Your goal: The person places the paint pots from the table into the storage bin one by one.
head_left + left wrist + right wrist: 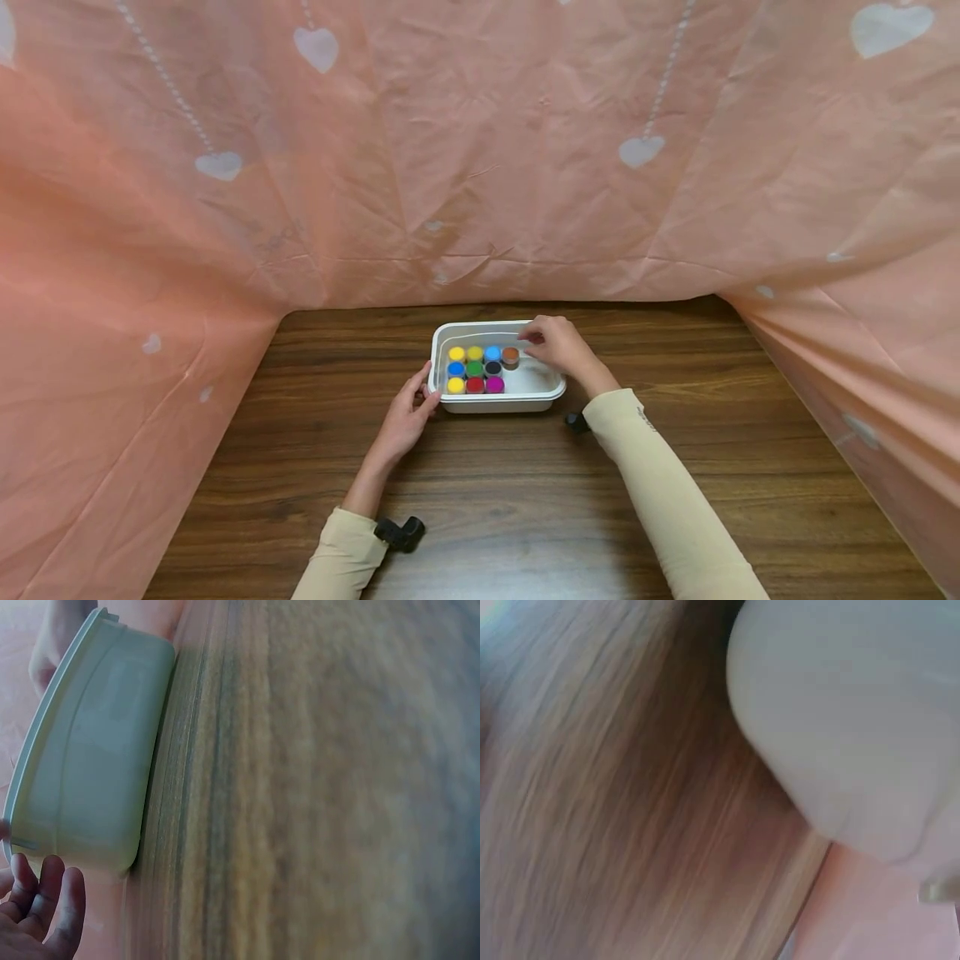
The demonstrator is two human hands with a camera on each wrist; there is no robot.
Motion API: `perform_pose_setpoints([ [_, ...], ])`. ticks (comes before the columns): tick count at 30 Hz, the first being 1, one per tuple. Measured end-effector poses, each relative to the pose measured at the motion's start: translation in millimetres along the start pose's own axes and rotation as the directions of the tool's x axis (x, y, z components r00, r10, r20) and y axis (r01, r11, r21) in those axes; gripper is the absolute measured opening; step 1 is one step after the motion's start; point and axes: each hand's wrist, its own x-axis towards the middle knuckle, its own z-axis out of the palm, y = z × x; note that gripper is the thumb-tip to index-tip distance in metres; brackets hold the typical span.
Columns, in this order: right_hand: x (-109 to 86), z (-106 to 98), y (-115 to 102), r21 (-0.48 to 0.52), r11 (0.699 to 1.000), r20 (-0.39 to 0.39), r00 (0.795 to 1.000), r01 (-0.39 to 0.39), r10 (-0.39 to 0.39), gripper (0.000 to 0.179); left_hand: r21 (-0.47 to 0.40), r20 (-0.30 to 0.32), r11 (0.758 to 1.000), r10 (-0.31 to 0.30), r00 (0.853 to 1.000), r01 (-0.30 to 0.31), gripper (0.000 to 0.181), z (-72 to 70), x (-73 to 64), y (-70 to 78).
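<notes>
A white plastic tub [497, 405] stands on the wooden table, a see-through band running inside its rim. Several small paint pots with coloured lids fill its left part in rows, among them a red pot [475, 385] and a magenta pot [494, 385]. My left hand [405, 417] holds the tub's front left corner, thumb by the rim and other fingers along the outer wall. Over the tub's right side, my right hand [558, 343] has its fingers bent down, close to a brown pot [510, 358]. A dark reddish patch shows under its fingertips; I cannot tell whether it is a held pot.
Brown wooden table [495, 500] surrounds the tub. A pink curtain [480, 167] with white hearts hangs behind and on both sides. Black wrist cameras, one a wrist camera [401, 533] at the left sleeve, sit near the table.
</notes>
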Motion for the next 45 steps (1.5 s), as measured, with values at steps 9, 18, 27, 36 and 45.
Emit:
perform_pose_setpoints([
  [9, -27.3, -16.3, 8.4, 0.018, 0.999, -0.054, 0.998, 0.027, -0.026, 0.020, 0.018, -0.010, 0.999, -0.035, 0.999, 0.035, 0.057, 0.1, 0.7, -0.7],
  [18, -51.8, -22.7, 21.6, 0.085, 0.996, -0.095, 0.995, 0.004, 0.004, 0.027, 0.009, 0.033, 0.999, -0.041, 0.999, 0.041, 0.057, -3.6, -9.1, 31.1],
  [27, -61.8, -19.9, 27.0, 0.188, 0.982, -0.115, 0.993, 0.023, -0.002, 0.027, 0.005, 0.008, 0.999, -0.037, 0.999, 0.036, 0.056, -0.2, -11.5, 31.9],
  [36, -64.6, -16.3, 29.3, 0.234, 0.972, -0.135, 0.991, 0.013, 0.020, 0.025, 0.016, 0.019, 0.999, -0.045, 0.999, 0.045, 0.057, -1.0, -4.9, 17.8],
  [45, -64.1, -14.8, 30.2, 0.243, 0.970, -0.160, 0.987, 0.031, 0.009, 0.025, 0.011, 0.020, 1.000, -0.029, 0.999, 0.029, 0.058, -2.0, 2.1, -0.2],
])
